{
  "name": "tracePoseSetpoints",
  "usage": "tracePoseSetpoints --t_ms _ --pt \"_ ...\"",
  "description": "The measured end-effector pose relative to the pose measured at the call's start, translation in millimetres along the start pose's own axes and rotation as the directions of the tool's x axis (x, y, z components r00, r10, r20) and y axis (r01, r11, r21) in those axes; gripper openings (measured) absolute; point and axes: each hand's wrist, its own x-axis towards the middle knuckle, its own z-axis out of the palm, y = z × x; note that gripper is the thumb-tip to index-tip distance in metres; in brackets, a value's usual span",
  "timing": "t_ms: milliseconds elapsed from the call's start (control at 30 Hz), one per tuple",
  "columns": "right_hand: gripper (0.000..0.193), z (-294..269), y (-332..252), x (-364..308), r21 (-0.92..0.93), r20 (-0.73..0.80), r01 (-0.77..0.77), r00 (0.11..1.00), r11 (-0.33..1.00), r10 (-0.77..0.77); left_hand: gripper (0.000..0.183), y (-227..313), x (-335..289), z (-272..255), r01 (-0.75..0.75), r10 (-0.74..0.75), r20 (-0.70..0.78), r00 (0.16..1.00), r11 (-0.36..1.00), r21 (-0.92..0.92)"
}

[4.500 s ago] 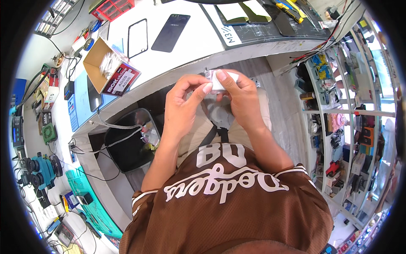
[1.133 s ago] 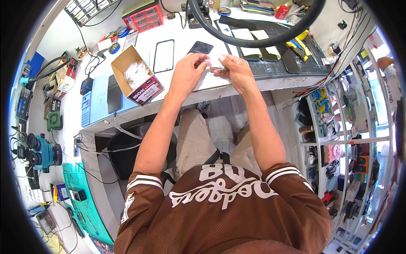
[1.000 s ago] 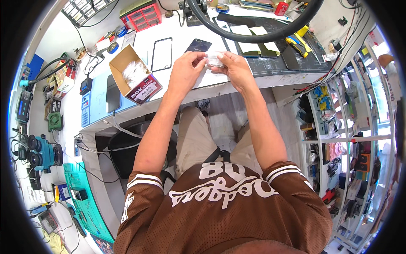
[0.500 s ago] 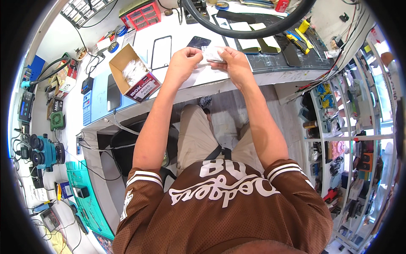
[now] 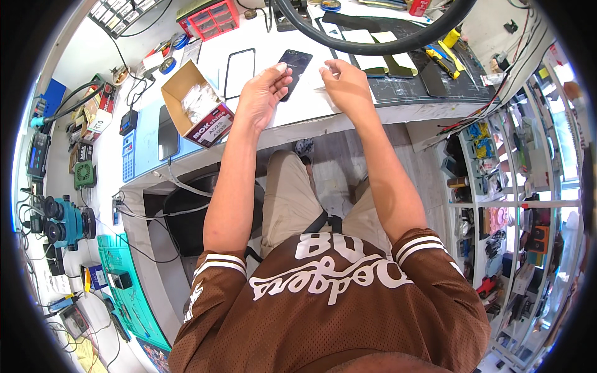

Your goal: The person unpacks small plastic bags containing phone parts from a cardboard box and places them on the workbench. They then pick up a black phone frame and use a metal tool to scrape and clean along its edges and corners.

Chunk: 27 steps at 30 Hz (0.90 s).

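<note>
Over the white bench, my left hand (image 5: 266, 96) is raised with its fingers curled and thumb pressed toward them; anything between them is too small to make out. To its right, my right hand (image 5: 346, 87) has bent fingers drawn toward the thumb, and whatever they pinch blends into the white surface. A dark phone (image 5: 298, 64) lies between and just beyond both hands. Left of it rests a thin black rectangular frame (image 5: 239, 69). An open cardboard box (image 5: 210, 127) holding clear plastic packets (image 5: 200, 102) stands left of my left hand.
A phone (image 5: 166, 140) lies on a blue mat beside the box. A thick black ring (image 5: 379, 48) arches above the bench's far side. Yellow-handled tools (image 5: 443, 64) and dark panels lie on a black mat at right. A blue microscope (image 5: 59, 221) stands far left.
My hands have moved apart. The crumpled clear-white wrapper seen between them is no longer visible there, and the dark phone beneath is uncovered.
</note>
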Motion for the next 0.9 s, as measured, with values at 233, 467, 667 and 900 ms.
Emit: tracePoseSetpoints --t_ms 233,467,667,900 --pt "0.040 -15 -37 -13 0.585 0.213 -0.191 0.974 0.788 0.078 0.025 -8 4 8 -0.046 0.052 0.033 0.998 0.986 -0.161" --pt "0.029 -15 -33 -6 0.728 0.338 -0.399 0.916 0.558 0.215 0.028 -19 4 34 -0.076 0.082 0.062 0.995 0.993 -0.094" --pt "0.025 -38 -28 -7 0.708 0.428 -0.500 0.866 0.500 0.259 0.031 -29 13 44 -0.072 0.076 0.088 0.993 0.996 -0.050" --pt "0.020 -39 -2 1 0.788 0.560 -0.585 0.810 0.190 0.173 0.026 -31 19 61 -0.115 0.115 0.092 0.989 0.993 -0.004"
